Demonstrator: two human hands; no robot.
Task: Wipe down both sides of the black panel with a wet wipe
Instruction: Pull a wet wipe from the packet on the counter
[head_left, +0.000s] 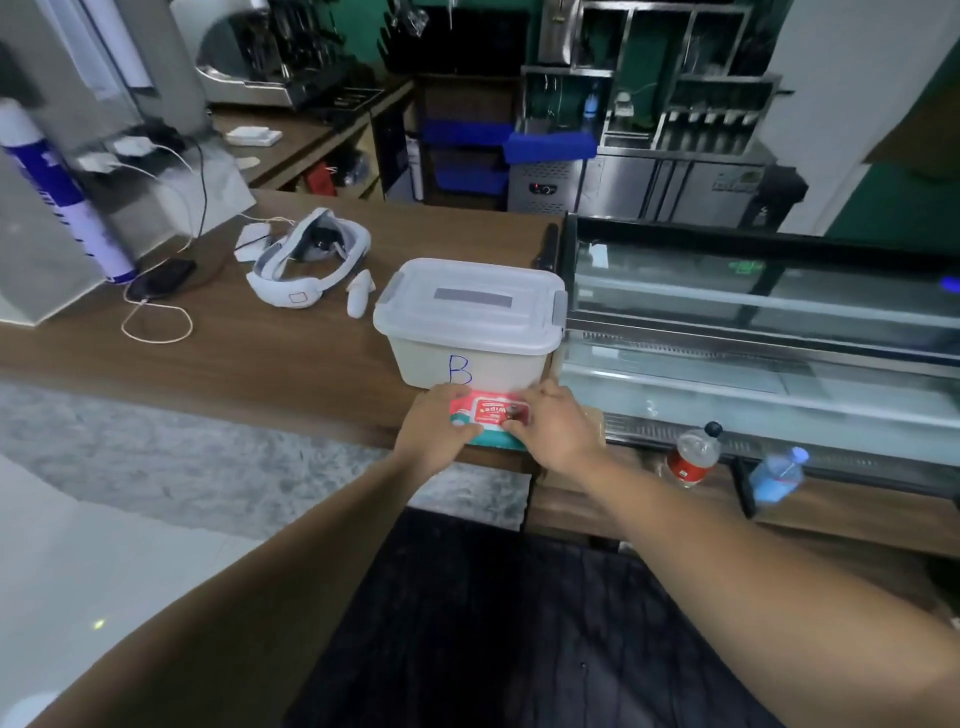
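1. My left hand (435, 432) grips the left end of the wipes pack (488, 414), with the fingers curled over its edge and the thumb on top.
2. My right hand (557, 427) is on the right end of the pack. Its thumb and forefinger are pinched together on the red label.
3. The pack lies flat at the near edge of the counter (291, 358), partly covered by both hands. The word "Wipes" reads upside down to me.
4. The pack is just in front of the white bin (467, 325), which is marked with a blue "B" and has its lid closed.
5. A wide dark surface (519, 634) lies low between my forearms, below the counter edge. I cannot tell whether it is the black panel.
6. A white headset (306, 260) sits on the counter left of the bin, with a controller (360, 293) beside it.
7. A glass case (753, 322) stands right of the bin.
8. Two bottles stand on a lower ledge near the case, one with a red label (693, 457) and one blue (776, 475).
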